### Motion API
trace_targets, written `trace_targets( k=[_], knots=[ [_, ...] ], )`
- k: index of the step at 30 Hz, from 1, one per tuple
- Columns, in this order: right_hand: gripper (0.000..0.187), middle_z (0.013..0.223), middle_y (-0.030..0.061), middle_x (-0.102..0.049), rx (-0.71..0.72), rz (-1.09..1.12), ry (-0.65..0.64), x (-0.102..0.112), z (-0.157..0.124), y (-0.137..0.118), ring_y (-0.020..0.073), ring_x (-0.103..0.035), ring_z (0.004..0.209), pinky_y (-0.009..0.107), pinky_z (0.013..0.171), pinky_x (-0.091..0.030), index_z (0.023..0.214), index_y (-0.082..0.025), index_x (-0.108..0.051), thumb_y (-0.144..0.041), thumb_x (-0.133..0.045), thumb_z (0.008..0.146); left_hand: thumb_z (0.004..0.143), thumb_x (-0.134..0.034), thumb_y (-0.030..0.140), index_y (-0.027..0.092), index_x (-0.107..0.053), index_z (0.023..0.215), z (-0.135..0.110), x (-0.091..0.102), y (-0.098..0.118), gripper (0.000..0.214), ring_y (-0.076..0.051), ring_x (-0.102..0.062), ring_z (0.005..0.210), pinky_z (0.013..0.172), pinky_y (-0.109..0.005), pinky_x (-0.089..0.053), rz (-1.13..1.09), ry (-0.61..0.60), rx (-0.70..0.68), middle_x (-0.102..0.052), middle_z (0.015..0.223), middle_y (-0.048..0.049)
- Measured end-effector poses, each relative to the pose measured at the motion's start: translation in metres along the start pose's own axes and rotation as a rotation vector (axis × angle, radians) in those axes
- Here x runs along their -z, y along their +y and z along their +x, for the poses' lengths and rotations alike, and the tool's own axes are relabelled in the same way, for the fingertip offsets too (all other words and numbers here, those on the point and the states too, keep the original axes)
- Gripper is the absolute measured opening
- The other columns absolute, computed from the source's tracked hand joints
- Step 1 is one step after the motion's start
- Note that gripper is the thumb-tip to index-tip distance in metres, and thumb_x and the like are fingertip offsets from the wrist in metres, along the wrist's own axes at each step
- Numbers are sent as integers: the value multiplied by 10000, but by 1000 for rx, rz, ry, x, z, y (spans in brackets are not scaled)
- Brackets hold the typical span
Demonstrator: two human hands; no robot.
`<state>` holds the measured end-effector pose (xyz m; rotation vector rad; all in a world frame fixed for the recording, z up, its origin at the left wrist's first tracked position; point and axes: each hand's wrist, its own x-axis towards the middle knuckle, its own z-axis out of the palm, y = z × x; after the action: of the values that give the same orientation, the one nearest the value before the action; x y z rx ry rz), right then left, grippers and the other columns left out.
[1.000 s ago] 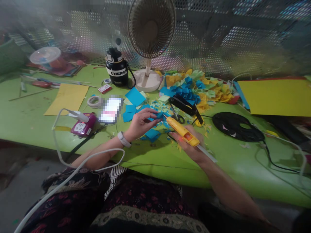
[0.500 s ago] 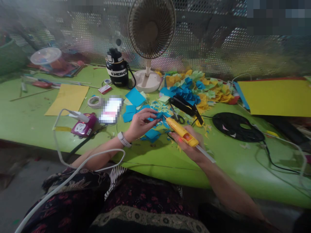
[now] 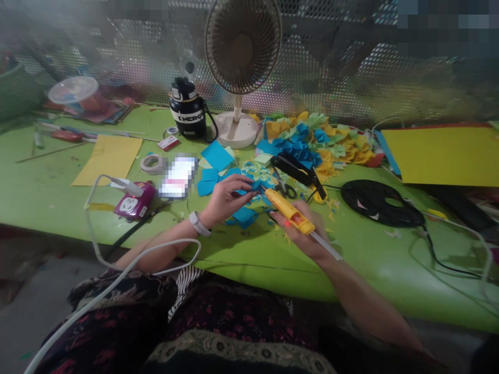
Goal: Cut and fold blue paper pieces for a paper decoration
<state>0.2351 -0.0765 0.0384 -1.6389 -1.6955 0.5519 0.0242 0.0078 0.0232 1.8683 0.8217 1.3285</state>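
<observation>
Between the fingertips of my left hand [image 3: 230, 198] is a small folded piece of blue paper [image 3: 255, 185]. My right hand [image 3: 306, 234] grips a yellow hot glue gun [image 3: 287, 209], with a pale glue stick [image 3: 326, 246] sticking out of its back end. The gun's nozzle points at the blue paper, right at its edge; whether they touch I cannot tell. Beneath and around both hands lie blue paper squares [image 3: 217, 156] and yellow and green scraps. Scissors [image 3: 286, 190] and a black stapler [image 3: 292, 169] lie just beyond the gun.
A pile of folded paper pieces [image 3: 300, 145] stands behind the hands, near a fan [image 3: 236, 130] and a black bottle [image 3: 188, 117]. To the left are a phone [image 3: 178, 176], tape [image 3: 152, 163] and a purple power socket [image 3: 135, 201] with a white cable. A black palette-shaped board [image 3: 380, 202] lies right.
The glue gun in my right hand has shifted very slightly left, toward the blue paper. My left hand keeps its place and its pinch.
</observation>
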Motion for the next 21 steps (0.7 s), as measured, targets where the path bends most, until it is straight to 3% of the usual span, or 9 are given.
trace_targets(
  k=[7,13,17,21],
  knots=[
    [324,568,-36,-543,29,-32,29,6,3,-4,150,-490,499,281,493,-354,773,-253,-535,-546,-670,801,789,-762,359,140,-733,764,4,1,1,223,-129,-679,748,566,-213,-634,-96,42,109,-689,953,-101],
    [339,651,-6,-595,74,-129,208,40,-5,-13,178,-534,573,302,548,-392,783,-247,-563,-566,-674,782,743,-782,365,145,-738,719,8,6,-6,226,-206,-683,907,562,-229,-632,-123,73,190,-678,921,-110],
    [375,691,9,-608,-32,-275,325,75,-19,11,184,-543,596,305,568,-395,803,-245,-581,-602,-687,756,727,-791,368,149,-742,715,9,7,-8,224,-209,-671,919,550,-214,-623,-133,93,207,-668,903,-102],
    [396,834,78,-661,-150,-422,419,108,-26,57,244,-611,745,352,672,-432,851,-246,-563,-597,-697,727,713,-800,381,138,-748,741,8,4,-10,250,-180,-668,855,583,-247,-645,-188,94,245,-653,944,-93]
  ],
)
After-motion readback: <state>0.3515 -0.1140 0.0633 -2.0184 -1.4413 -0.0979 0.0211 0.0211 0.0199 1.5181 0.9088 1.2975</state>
